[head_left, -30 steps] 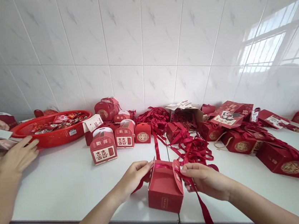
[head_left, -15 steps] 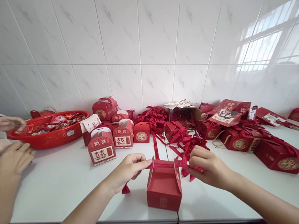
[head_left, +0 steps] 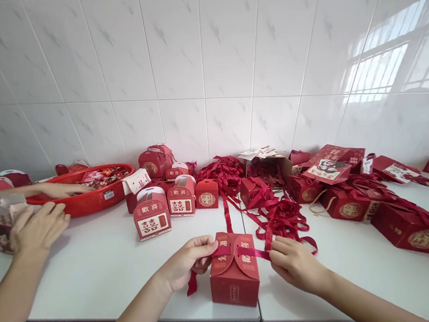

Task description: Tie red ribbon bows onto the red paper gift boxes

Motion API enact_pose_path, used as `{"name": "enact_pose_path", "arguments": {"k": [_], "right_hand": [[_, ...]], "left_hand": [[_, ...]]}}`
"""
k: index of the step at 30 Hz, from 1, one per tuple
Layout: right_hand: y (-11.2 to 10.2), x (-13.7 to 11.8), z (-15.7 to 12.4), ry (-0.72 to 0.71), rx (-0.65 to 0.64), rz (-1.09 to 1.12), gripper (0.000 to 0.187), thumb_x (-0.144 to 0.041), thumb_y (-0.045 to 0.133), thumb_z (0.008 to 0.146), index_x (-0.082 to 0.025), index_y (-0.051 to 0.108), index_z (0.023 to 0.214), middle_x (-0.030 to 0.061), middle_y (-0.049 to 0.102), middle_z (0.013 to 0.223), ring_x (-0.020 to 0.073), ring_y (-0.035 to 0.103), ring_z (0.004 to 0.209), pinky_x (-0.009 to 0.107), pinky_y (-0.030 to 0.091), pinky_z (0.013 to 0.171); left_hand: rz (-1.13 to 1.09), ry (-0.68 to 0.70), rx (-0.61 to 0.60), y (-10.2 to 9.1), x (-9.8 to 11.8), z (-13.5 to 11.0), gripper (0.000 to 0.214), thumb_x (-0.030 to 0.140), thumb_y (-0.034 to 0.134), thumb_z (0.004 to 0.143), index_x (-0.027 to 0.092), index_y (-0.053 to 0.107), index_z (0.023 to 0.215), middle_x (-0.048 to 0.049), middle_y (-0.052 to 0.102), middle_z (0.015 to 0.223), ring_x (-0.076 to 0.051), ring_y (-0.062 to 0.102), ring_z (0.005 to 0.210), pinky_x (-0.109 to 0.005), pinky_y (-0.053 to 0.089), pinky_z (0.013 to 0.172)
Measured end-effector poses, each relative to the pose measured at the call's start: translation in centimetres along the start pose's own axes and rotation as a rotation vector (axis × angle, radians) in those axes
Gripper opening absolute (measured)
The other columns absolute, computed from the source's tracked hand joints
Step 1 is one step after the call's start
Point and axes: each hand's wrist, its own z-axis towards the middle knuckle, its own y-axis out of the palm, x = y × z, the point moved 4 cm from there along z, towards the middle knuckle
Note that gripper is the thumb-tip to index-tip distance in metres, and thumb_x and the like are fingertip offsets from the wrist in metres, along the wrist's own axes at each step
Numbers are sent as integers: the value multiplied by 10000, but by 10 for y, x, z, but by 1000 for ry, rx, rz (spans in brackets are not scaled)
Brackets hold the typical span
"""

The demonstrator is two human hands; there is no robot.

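A red gift box [head_left: 235, 288] stands at the table's front edge, its two rounded top flaps folded down toward each other. A dark red ribbon [head_left: 251, 252] runs through slots in the flaps and out both sides. At the box's left side my left hand [head_left: 189, 261] pinches the ribbon, and a short tail hangs below the fingers. My right hand [head_left: 296, 261] is closed around the ribbon to the right of the box. From there the ribbon seems to lead up into a loose heap of ribbon [head_left: 282, 215].
Finished-looking red boxes [head_left: 151, 214] stand left of centre. A co-worker's hand reaches into a red basket [head_left: 87, 204] of wrapped sweets; the other holds a patterned box [head_left: 1, 226]. An open carton [head_left: 287, 165] sits by the tiled wall, with more red boxes [head_left: 415, 226] at right.
The box's flaps have come down from upright to lying closed, with the ribbon drawn across them. My right hand is lower. The co-worker's far hand has moved into the basket.
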Motion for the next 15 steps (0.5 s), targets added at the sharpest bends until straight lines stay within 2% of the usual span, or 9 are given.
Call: {"name": "enact_pose_path", "arguments": {"k": [3,6,8,10,12,13,15], "right_hand": [[-1,5,-2,1,21,12,283,-70,366,876,-180,450,630,21,507,631,144,372,593,272,276,536],[4,4,-3,16,-24,24,280,-65,359,880,-180,452,643,22,526,652,143,407,599,267,295,544],[11,2,-4,59,-64,28,281,-55,352,879,-183,458,652,20,532,653,142,436,590,261,306,532],[17,1,-5,134,-104,30,255,-87,389,887,-186,471,666,15,539,653,143,473,583,254,333,525],[17,3,-8,248,-132,9,123,-193,537,854,-184,511,734,36,580,733,170,538,644,265,392,554],[15,5,-10,319,-144,-16,127,-253,634,796,-177,532,787,61,600,800,203,569,704,288,427,589],[5,7,-14,469,-181,-67,336,-315,753,670,-156,555,890,122,613,925,279,593,815,352,464,655]], "left_hand": [[-41,-38,-5,-5,-8,2,408,455,678,736,165,405,645,63,340,547,-51,193,475,-226,92,470],[-58,-35,-7,-7,-13,3,411,472,698,705,158,439,650,62,350,545,-49,184,472,-213,98,461],[-23,-19,37,-6,-13,1,405,468,707,690,163,445,646,64,351,540,-50,188,465,-203,116,452],[89,43,175,-6,-7,-5,365,469,685,709,170,476,682,47,398,581,-65,273,480,-193,181,454],[274,180,391,-8,5,-18,304,468,641,748,187,525,761,13,481,690,-106,414,578,-203,304,516],[379,270,501,-9,12,-27,277,460,624,763,197,541,791,-2,509,754,-131,461,654,-221,357,582],[567,404,640,-8,24,-46,243,448,588,791,207,559,794,-16,525,810,-161,482,743,-248,386,692]]}}
